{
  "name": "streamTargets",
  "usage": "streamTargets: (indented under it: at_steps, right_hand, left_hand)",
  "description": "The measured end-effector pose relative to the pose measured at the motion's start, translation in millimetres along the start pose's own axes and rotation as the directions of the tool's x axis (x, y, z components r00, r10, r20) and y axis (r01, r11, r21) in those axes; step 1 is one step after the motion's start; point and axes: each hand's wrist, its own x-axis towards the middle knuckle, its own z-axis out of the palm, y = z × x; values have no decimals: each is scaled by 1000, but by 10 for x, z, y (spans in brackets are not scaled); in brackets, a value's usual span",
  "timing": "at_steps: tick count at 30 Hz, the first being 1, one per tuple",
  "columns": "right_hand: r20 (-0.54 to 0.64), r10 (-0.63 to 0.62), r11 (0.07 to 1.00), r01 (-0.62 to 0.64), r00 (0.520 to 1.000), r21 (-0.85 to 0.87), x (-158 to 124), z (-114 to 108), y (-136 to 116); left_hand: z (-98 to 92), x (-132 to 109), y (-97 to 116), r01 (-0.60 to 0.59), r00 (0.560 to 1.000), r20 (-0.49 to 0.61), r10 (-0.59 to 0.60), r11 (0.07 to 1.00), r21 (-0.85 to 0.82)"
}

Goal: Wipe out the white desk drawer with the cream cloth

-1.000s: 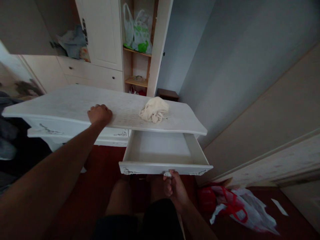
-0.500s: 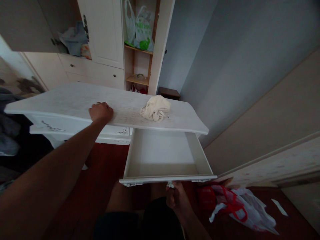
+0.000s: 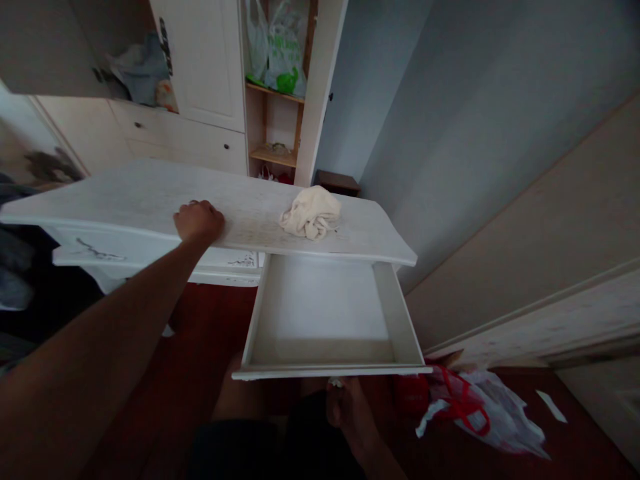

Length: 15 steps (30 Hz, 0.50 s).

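My left hand (image 3: 199, 221) rests as a fist on the worn white top of a desk (image 3: 125, 193), with nothing seen in it. To its right a crumpled cream cloth (image 3: 313, 212) lies on the same surface. Below the desktop a white drawer (image 3: 327, 313) is pulled out, its inside bare. My right hand (image 3: 350, 410) is under the drawer's front edge, fingers closed on a small pale knob (image 3: 336, 383). The drawer front hides part of that grip.
Behind the desk stands a white wardrobe (image 3: 205, 67) with open doors and plastic bags (image 3: 285, 57) on a shelf. A wall runs along the right. Red and white bags (image 3: 493, 410) lie on the dark red floor at right. Dark fabric is heaped at far left.
My right hand has drawn the drawer slightly farther out, and its front now tilts more out of sight. My left hand keeps its place on the desktop.
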Motion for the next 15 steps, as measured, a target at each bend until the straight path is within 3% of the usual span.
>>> streamTargets:
  at_steps: [9, 15]
  right_hand:
    - [-50, -88, 989, 93, 995, 113, 11, -3, 184]
    - [-73, -127, 988, 133, 989, 78, 47, 36, 135]
  left_hand:
    - [-10, -10, 14, 11, 1000, 7, -11, 1000, 4]
    - [2, -10, -10, 3, 1000, 11, -3, 1000, -25]
